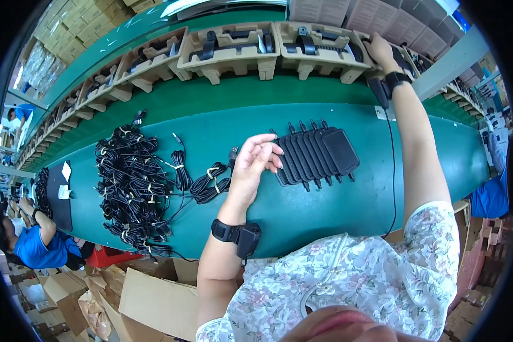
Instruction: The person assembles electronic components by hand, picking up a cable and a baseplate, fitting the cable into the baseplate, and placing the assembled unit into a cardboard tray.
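My left hand [249,171] is over the green table, its fingers loosely bent and apart, with nothing seen in them. The fingertips are at the left end of a row of flat black rectangular pads [316,154], which lean on one another and have short stubs along both long sides. Whether they touch the end pad I cannot tell. Left of this hand lie tied black cables [211,182] with plugs. Stretched to the far right, my right hand [380,52] reaches into a brown moulded-pulp tray [359,40] with black parts; its fingers are mostly hidden.
A large heap of bundled black cables [132,185] covers the table's left part. Pulp trays with black parts [228,54] line the far side. A grey post [453,62] stands beside my right arm. Open cardboard boxes [159,302] are below. A co-worker in blue [40,245] is at the left.
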Demonstrator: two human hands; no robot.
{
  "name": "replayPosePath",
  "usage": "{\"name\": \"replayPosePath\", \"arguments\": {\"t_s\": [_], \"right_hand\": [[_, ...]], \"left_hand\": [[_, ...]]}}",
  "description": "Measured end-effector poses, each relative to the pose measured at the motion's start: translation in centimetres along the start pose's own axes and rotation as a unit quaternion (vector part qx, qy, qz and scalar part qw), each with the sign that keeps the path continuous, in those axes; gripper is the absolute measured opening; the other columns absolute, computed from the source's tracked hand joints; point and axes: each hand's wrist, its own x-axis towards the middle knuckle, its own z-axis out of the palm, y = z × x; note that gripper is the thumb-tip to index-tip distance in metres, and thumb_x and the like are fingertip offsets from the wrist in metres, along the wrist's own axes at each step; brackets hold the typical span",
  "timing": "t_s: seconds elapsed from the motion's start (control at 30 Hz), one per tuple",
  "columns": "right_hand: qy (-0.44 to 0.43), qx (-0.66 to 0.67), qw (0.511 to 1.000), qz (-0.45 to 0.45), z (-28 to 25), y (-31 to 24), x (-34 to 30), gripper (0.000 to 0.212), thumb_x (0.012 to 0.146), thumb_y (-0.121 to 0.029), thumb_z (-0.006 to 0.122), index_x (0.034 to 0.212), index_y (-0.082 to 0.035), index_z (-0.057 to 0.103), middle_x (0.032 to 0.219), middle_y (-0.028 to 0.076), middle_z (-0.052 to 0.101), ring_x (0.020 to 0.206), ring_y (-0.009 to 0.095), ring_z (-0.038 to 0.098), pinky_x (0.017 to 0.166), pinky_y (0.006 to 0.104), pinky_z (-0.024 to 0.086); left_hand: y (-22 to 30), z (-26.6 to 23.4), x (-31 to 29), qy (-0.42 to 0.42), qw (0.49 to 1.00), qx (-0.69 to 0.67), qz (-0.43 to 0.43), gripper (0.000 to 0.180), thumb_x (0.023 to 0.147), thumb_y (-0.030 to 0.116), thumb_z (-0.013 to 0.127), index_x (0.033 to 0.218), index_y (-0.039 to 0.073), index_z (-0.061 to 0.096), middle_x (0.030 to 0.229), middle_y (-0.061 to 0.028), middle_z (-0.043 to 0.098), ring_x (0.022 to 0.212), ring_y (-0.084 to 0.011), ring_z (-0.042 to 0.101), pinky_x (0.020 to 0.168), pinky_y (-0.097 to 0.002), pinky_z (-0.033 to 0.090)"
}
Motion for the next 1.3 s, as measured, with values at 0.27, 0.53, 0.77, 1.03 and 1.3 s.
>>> {"name": "replayPosePath", "arguments": {"t_s": [0.27,0.53,0.77,1.03,1.3], "right_hand": [[-0.012,0.001,0.998,-0.066,2.0,3.6,0.6,0.03,0.082,-0.016,0.054,0.11,-0.007,0.048,0.094,0.022,0.061,0.088,0.04,0.058,0.076,0.0461,0.046],[-0.042,0.073,0.993,0.086,-3.3,-2.5,-2.3,0.022,0.081,-0.022,0.051,0.094,-0.012,0.065,0.107,0.011,0.055,0.105,0.028,0.046,0.082,0.0363,0.037],[0.123,-0.165,0.968,-0.146,-5.6,-1.7,-6.5,0.028,0.081,-0.025,0.056,0.105,-0.01,0.056,0.103,0.016,0.058,0.096,0.034,0.054,0.076,0.0434,0.044],[-0.295,0.073,0.931,-0.203,-7.9,-6.7,-22.7,0.074,0.069,-0.049,0.069,0.119,-0.001,0.045,0.103,0.017,0.056,0.096,0.034,0.056,0.079,0.0384,0.047],[-0.381,0.198,0.901,-0.068,-8.8,-7.8,-23.7,0.095,0.058,-0.041,0.08,0.13,-0.001,0.035,0.104,0.018,0.051,0.098,0.032,0.054,0.085,0.0374,0.045]], "left_hand": [[-0.4,-0.1,0.4,0.027,0.999,0.013,0.015,0.023,0.092,0.017,0.049,0.11,0.003,0.049,0.091,-0.0084,0.059,0.071,-0.0114,0.056,0.061,-0.0223,0.045],[-1.7,-1.2,0.9,0.06,0.995,0.072,0.028,0.022,0.093,0.018,0.048,0.108,0.002,0.05,0.089,-0.008,0.058,0.07,-0.0119,0.056,0.061,-0.0231,0.045],[-1.7,-1.1,1.5,0.079,0.992,0.088,0.037,0.021,0.092,0.015,0.048,0.107,0.001,0.049,0.087,-0.0076,0.058,0.066,-0.0106,0.055,0.056,-0.0215,0.045],[-1.8,-1.6,1.7,0.087,0.99,0.102,0.045,0.021,0.092,0.016,0.048,0.107,0.001,0.05,0.086,-0.0073,0.058,0.065,-0.0098,0.055,0.056,-0.021,0.045],[-2.2,-1.7,1.7,0.072,0.989,0.125,0.039,0.022,0.093,0.019,0.049,0.107,0.002,0.051,0.088,-0.0074,0.058,0.067,-0.0113,0.056,0.057,-0.0224,0.046]]}}
